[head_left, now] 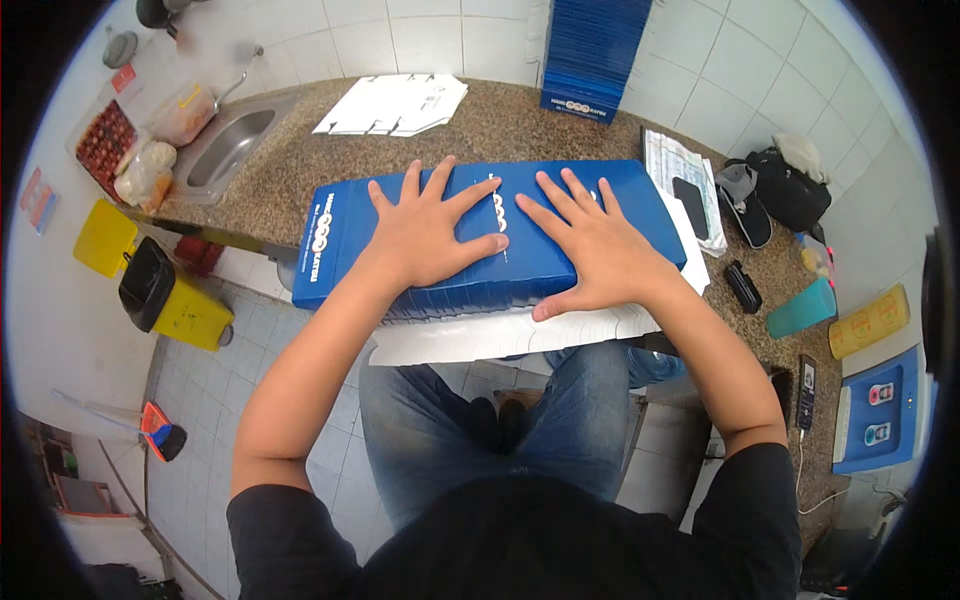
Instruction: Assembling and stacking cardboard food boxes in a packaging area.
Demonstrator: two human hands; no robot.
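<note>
A thick stack of flat blue printed cardboard sheets [515,268] lies across the near part of the counter. My left hand [422,238] rests on its left half with the fingers spread. On the right half my right hand [602,248] lies flat, its thumb reaching down to the near edge. Neither hand holds anything; both palms touch the top sheet. White layered flaps [480,340] stick out from the stack's near side, above my lap, and more white shows at its right end.
Behind stands a tall blue stack [590,60] against the tiles; white cut sheets [395,104] lie left of it. A sink [235,145] is at far left. Papers with a phone [690,202], a black pouch [785,190], a teal cup [802,308] and a water dispenser [880,412] are right.
</note>
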